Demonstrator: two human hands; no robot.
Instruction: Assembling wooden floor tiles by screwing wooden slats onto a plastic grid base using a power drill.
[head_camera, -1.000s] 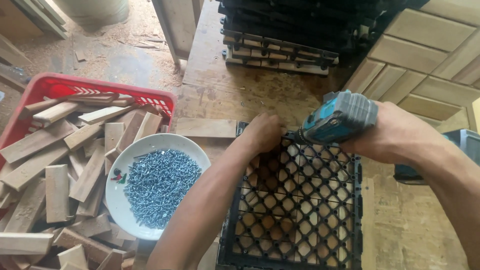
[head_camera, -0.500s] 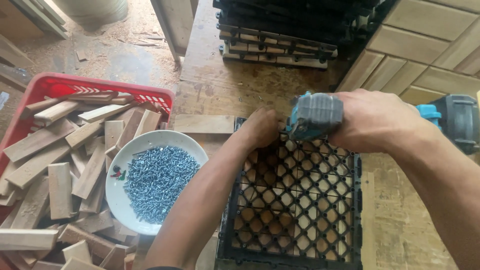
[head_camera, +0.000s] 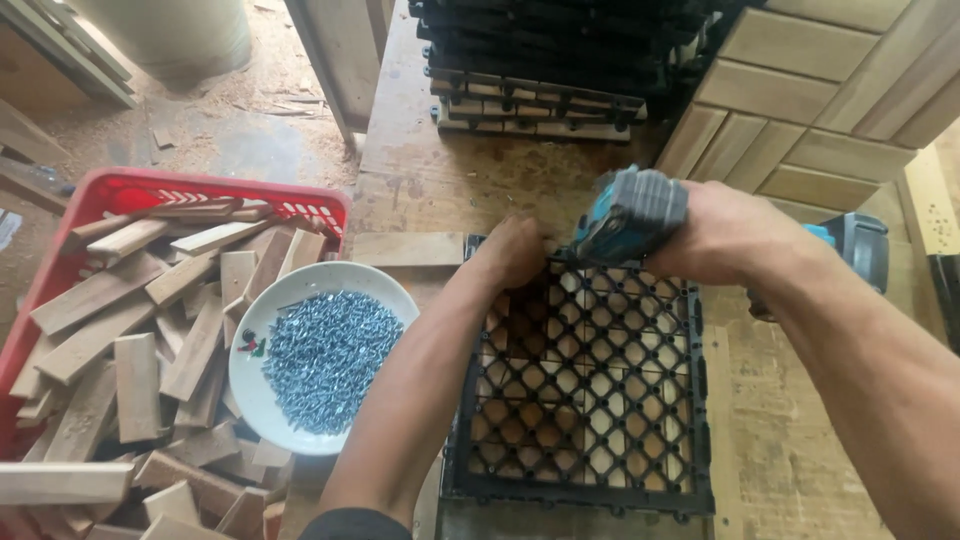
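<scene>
drill (head_camera: 632, 212): right hand (head_camera: 730, 232) fingers clamped round it, upper middle of frame
left hand (head_camera: 515, 250): fingers pinched together on grid (head_camera: 585, 390) top edge
left: most grid holes, by the look

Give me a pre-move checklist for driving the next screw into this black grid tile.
1. Right hand grips the teal power driver: ok.
2. Left hand steadies the top edge of the black grid tile: ok.
3. Left fingertips away from the driver bit: cannot tell, the tip is hidden.
4. Screw seated under the bit: cannot tell.
5. Screws at hand in the white plate: ok.
6. Tile lying flat on the wooden bench: ok.
</scene>
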